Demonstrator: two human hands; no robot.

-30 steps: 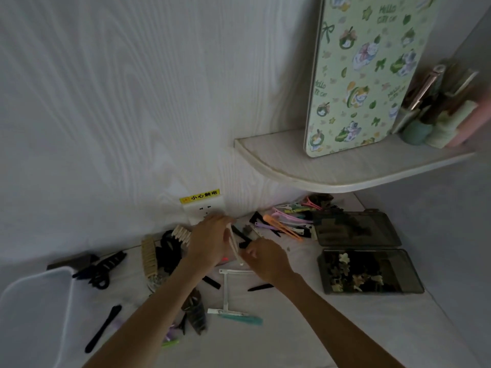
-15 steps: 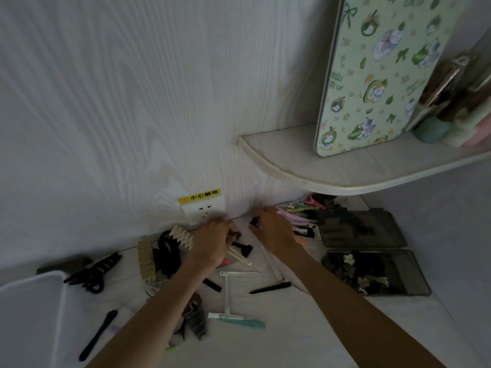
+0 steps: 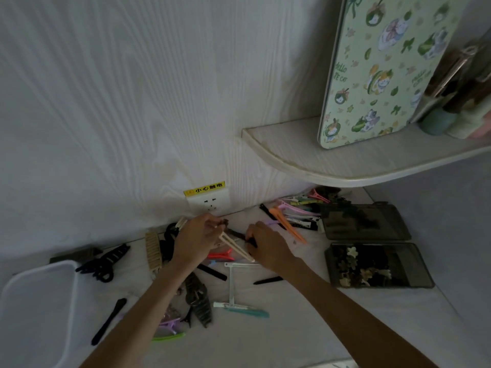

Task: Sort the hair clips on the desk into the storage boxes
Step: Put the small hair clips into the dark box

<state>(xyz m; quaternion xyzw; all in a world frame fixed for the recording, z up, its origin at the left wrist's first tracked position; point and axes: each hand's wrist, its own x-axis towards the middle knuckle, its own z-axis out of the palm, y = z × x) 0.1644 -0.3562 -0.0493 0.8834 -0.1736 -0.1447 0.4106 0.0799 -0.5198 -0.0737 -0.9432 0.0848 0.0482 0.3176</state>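
A home dressing corner, by the look of it: a pale wood-grain wall (image 3: 119, 88) with a wall socket (image 3: 208, 203), a corner shelf (image 3: 345, 160) holding a cat-print tin (image 3: 377, 75) and cosmetic bottles (image 3: 451, 107) (dimly lit), hair clips (image 3: 297, 211) strewn across the desk (image 3: 292, 328).

We are reaching both forearms out toward the wall socket (image 3: 210, 203). Just below it, our left hand (image 3: 195, 241) is curling its fingers and pinching a cream clip (image 3: 235, 247). Below-right of it, our right hand (image 3: 267, 244) is lying knuckles-up, fingers curled around a black clip (image 3: 239, 234).
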